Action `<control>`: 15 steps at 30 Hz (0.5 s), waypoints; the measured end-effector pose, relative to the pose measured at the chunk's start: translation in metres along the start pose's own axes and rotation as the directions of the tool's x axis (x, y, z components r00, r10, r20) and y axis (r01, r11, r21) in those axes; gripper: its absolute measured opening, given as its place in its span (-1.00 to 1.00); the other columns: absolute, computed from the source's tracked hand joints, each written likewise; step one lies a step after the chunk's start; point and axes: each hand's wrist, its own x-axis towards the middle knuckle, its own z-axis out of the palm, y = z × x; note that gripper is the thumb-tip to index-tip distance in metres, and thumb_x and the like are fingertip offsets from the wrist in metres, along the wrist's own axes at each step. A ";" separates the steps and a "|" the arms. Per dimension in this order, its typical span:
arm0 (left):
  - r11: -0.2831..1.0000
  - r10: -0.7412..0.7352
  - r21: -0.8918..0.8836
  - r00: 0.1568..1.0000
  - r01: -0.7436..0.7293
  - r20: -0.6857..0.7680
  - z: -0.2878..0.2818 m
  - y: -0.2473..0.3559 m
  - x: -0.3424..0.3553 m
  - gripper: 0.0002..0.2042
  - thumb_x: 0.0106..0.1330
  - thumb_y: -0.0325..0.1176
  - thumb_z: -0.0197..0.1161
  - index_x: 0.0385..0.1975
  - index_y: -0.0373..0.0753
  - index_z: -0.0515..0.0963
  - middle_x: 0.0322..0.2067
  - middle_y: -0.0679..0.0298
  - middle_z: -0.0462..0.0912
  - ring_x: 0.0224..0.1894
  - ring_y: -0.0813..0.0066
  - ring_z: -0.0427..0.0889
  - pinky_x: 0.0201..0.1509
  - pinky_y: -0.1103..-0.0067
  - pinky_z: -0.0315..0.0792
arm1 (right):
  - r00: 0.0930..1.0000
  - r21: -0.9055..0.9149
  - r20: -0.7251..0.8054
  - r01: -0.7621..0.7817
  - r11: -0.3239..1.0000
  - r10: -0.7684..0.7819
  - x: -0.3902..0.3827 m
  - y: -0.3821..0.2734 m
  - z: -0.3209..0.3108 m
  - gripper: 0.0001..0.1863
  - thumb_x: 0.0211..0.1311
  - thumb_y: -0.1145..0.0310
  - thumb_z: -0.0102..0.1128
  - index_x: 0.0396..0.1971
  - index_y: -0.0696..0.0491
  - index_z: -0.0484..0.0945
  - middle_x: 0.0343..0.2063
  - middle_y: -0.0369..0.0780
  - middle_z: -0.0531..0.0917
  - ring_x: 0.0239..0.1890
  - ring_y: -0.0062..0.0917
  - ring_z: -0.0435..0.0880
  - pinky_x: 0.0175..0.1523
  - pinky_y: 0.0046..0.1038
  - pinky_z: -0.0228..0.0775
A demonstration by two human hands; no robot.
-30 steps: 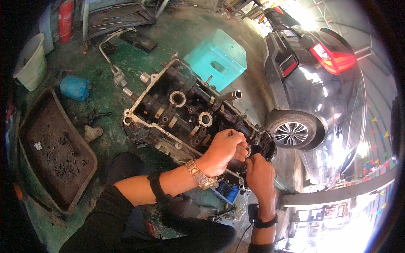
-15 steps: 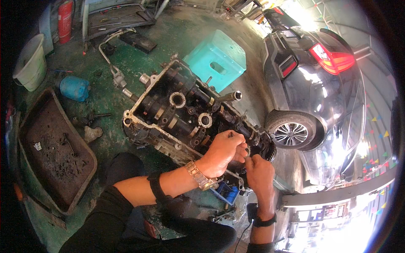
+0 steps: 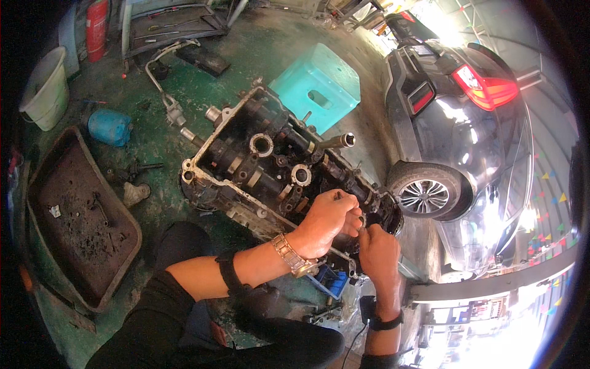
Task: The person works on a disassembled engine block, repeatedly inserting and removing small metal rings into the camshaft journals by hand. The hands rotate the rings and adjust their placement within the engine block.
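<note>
An engine's cylinder head [image 3: 238, 190], dark inside with camshafts and pale round openings, stands in front of me. My left hand [image 3: 329, 222], below a metal-band watch, is curled closed over its right part. Close beside it my right hand [image 3: 379, 249] is closed too, fingertips almost meeting the left ones. What the fingers hold, if anything, is hidden between them. A shiny metal tube with a hollow end [image 3: 344, 141] sticks out from the head beyond my hands. Below my left hand, a slim metal rod [image 3: 340, 253] shows beside the engine.
Behind the engine stands a turquoise plastic stool [image 3: 337, 80]. A dirty tray [image 3: 126, 215] holding loose parts lies left, near a blue container [image 3: 109, 128] and a pale bucket [image 3: 49, 89]. A dark car [image 3: 455, 141] is parked right. A blue crate [image 3: 332, 282] sits below my hands.
Both hands stay closed together at the same spot on the engine. The whole view has shifted very slightly; nothing else has visibly moved.
</note>
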 end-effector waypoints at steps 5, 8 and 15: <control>1.000 0.001 -0.010 1.000 -0.001 0.005 0.001 0.001 0.000 -0.84 0.41 -0.32 0.10 -0.32 -0.29 0.46 -0.37 0.20 0.59 -0.43 0.46 0.62 -0.41 0.52 0.57 | 0.999 -0.026 0.016 -0.027 0.999 0.028 0.000 -0.002 -0.003 -0.67 0.33 0.19 0.05 -0.52 0.15 0.47 -0.58 0.04 0.59 -0.44 0.04 0.60 -0.29 -0.02 0.38; 1.000 0.007 -0.008 1.000 -0.007 -0.004 0.001 0.002 0.000 -0.84 0.41 -0.32 0.10 -0.32 -0.29 0.46 -0.37 0.20 0.59 -0.43 0.46 0.62 -0.41 0.52 0.56 | 0.999 0.020 0.046 -0.002 1.000 0.001 -0.002 -0.001 -0.007 -0.69 0.32 0.20 0.06 -0.49 0.15 0.46 -0.51 0.04 0.60 -0.39 0.04 0.60 -0.25 -0.03 0.38; 1.000 0.006 -0.007 1.000 -0.006 -0.006 0.000 0.002 -0.001 -0.85 0.41 -0.32 0.10 -0.32 -0.28 0.46 -0.37 0.21 0.60 -0.42 0.46 0.62 -0.40 0.53 0.56 | 0.998 0.037 0.022 0.050 0.998 -0.051 -0.002 0.000 -0.005 -0.72 0.34 0.23 0.04 -0.44 0.16 0.43 -0.44 0.06 0.60 -0.38 0.06 0.59 -0.25 -0.02 0.37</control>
